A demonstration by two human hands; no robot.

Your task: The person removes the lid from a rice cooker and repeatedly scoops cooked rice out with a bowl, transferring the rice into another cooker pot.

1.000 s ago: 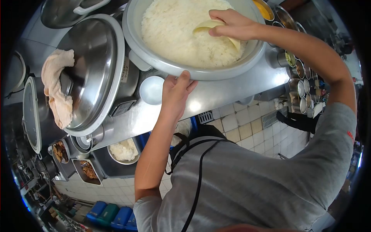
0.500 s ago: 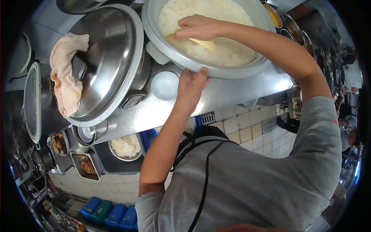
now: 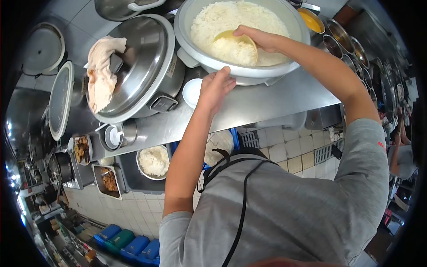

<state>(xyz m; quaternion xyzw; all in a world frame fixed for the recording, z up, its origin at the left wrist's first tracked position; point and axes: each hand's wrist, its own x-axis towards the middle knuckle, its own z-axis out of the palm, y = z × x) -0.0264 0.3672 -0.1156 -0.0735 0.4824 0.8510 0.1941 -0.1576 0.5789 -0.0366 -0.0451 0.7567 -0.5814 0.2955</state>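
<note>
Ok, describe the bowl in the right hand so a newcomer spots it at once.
Find the big open pot of rice at the top of the view. There, the right hand grips the bowl. Unlike the white bowl on the counter, it is yellow.

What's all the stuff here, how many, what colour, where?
Big round pot: 1, pale grey, top middle
Fluffy rice: 1 heap, white, inside that pot
Bowl-shaped scoop: 1, yellow, inside the pot's rim
Domed metal lid: 1, silver, left of the pot
Crumpled cloth: 1, pale pink, on the lid
Flat metal counter: 1, silver, under the pot
Small round bowl: 1, white, on the counter
Rice-filled round bowl: 1, pale, below the counter's edge
Rectangular metal trays: 2, silver, lower left
Boxy bins: 4, three blue, one green, bottom left
Round metal containers: many, silver, upper right
Another person: 1, grey clothing, right edge
Left hand: 1, bare, at the pot's rim
Right hand: 1, bare, gripping the scoop
</note>
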